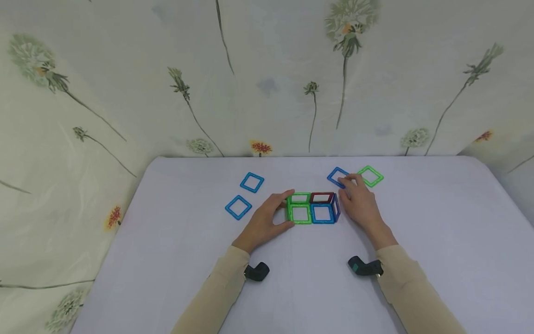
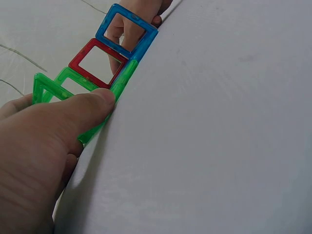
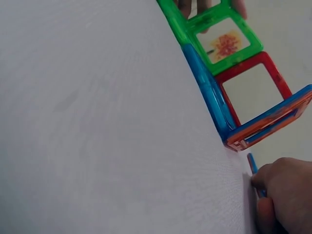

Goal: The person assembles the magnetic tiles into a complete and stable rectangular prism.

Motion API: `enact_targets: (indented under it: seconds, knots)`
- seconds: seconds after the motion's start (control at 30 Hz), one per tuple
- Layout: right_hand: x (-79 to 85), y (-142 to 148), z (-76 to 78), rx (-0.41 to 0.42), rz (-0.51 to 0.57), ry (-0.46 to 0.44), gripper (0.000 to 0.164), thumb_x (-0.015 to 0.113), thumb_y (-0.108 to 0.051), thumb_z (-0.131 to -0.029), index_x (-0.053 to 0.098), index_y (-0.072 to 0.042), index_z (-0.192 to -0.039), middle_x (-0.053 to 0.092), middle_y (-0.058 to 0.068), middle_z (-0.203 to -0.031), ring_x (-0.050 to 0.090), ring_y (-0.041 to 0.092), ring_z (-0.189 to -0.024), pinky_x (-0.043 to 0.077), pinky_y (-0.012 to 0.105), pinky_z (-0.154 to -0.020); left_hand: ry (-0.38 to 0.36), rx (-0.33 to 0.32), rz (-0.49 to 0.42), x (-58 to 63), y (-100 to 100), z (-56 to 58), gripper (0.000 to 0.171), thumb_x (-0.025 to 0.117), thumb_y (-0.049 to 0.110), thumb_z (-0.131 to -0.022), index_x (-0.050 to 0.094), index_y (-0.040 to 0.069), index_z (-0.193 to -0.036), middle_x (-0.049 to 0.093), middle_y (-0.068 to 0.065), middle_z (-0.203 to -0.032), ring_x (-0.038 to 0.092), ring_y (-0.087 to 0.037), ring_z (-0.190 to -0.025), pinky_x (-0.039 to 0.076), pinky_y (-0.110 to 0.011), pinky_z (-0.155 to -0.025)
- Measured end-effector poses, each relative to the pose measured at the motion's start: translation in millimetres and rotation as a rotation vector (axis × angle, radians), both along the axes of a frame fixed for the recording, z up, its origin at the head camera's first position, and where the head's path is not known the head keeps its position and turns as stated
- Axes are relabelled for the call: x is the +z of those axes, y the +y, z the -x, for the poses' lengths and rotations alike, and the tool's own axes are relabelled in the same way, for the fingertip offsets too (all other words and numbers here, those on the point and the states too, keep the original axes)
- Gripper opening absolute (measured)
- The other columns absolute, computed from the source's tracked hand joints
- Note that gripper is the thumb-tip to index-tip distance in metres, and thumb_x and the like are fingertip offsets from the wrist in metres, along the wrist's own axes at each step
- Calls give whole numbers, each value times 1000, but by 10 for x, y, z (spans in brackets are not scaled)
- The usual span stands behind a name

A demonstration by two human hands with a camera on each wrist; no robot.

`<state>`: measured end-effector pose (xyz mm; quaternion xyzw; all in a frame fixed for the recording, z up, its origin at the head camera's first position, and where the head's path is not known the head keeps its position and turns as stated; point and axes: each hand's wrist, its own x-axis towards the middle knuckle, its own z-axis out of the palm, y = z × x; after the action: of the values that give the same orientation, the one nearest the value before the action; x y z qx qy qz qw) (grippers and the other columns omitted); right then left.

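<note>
A row of joined square frame tiles [image 1: 323, 221] stands on the table. Green tiles form its left part, with a blue one lying flat beside them, a red tile [image 3: 278, 75] upright at the back and a blue one upright at the right end. My left hand [image 1: 267, 222] holds the green end, thumb in front and fingers behind. Just right of the structure, my right hand [image 1: 362, 204] pinches the near edge of a loose blue square tile [image 1: 335, 183] lying on the table. Its fingers hide part of that edge.
Behind my right hand lies a loose green tile [image 1: 376, 171]. Two more blue tiles, one farther [image 1: 244, 179] and one nearer [image 1: 232, 201], lie left of the structure. The white-covered table [image 1: 187, 278] ends at a flower-printed backdrop [image 1: 275, 60].
</note>
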<state>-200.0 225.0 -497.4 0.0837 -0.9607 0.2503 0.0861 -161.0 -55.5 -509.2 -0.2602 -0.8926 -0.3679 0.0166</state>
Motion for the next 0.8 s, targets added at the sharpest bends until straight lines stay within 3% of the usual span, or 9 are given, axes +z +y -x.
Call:
enact_targets:
  seconds: [0.17, 0.3, 0.43, 0.8]
  knots:
    - [-6, -16, 8, -18, 8, 11, 34, 50, -14, -96, 55, -4, -129, 42, 18, -135, 58, 37, -100, 49, 53, -73, 5, -9, -8, 16, -4, -3, 88, 74, 27, -81, 19, 40, -148, 49, 9, -131, 50, -5, -113, 44, -23, -102]
    - [-15, -34, 12, -51, 36, 16, 30, 53, -15, -95, 59, -7, -124, 44, 17, -134, 58, 29, -76, 44, 38, -57, 14, -15, -10, 17, -18, 1, 87, 74, 27, -81, 20, 38, -148, 48, 8, -131, 50, -6, -113, 44, -23, -102]
    - [-21, -31, 14, -76, 56, -2, 28, 53, -18, -96, 60, -9, -121, 45, 16, -133, 46, 19, -56, 34, 28, -49, 12, -7, -3, 9, -15, 14, 88, 75, 28, -81, 20, 40, -148, 48, 9, -132, 51, -5, -113, 45, -24, -101]
    - [-40, -33, 27, -113, 62, -31, 25, 54, -20, -96, 60, -11, -118, 46, 13, -129, 45, 19, -59, 34, 28, -50, -18, -12, -17, 40, -14, -3, 88, 74, 28, -81, 19, 41, -148, 48, 9, -132, 51, -5, -115, 44, -24, -102]
